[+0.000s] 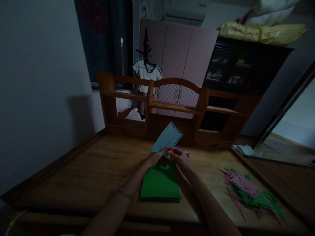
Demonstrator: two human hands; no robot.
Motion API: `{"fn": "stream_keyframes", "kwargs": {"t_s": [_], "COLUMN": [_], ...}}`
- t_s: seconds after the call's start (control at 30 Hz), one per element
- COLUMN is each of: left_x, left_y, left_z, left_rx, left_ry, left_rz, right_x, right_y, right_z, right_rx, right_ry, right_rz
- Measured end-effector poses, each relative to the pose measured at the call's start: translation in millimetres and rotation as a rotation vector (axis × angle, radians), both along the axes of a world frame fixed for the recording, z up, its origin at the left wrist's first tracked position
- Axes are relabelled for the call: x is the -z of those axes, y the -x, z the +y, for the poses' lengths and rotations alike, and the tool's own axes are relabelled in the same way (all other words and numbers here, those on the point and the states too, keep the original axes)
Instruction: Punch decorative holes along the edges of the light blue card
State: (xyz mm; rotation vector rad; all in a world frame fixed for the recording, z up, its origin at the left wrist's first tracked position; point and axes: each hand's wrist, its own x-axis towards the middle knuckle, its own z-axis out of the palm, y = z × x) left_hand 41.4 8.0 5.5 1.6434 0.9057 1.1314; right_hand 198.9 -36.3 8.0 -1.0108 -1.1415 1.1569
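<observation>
Red shows at the fingertips of the right hand (180, 158), which appear closed around a small red object (170, 150) at the edge of a pale blue sheet (165, 138), its lower end pinched by the left hand's fingers (161, 153). Dark, hole-like marks line two edges, suggesting edge work midway; the next move seemingly calls for a steady sheet and careful alignment. Below lies a green stack (160, 183) on the table (98, 167); pink and green scraps (253, 193) lie to the right.
</observation>
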Motion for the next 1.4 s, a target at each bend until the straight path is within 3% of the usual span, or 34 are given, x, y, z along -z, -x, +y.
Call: {"fn": "stream_keyframes", "kwargs": {"t_s": [1.17,1.4], "left_x": [-11.5,-11.7], "left_y": [-1.0,-1.5], "left_z": [-9.5,-9.9], "left_rx": [0.076,0.1], "left_ry": [0.121,0.082], "left_rz": [-0.067,-0.118], "right_x": [-3.4,0.9], "right_y": [-0.2,-1.5], "right_z": [-3.9,-0.4], "right_rx": [-0.028,-0.039], "right_ry": [-0.005,0.012], "right_rz": [0.006,0.037]}}
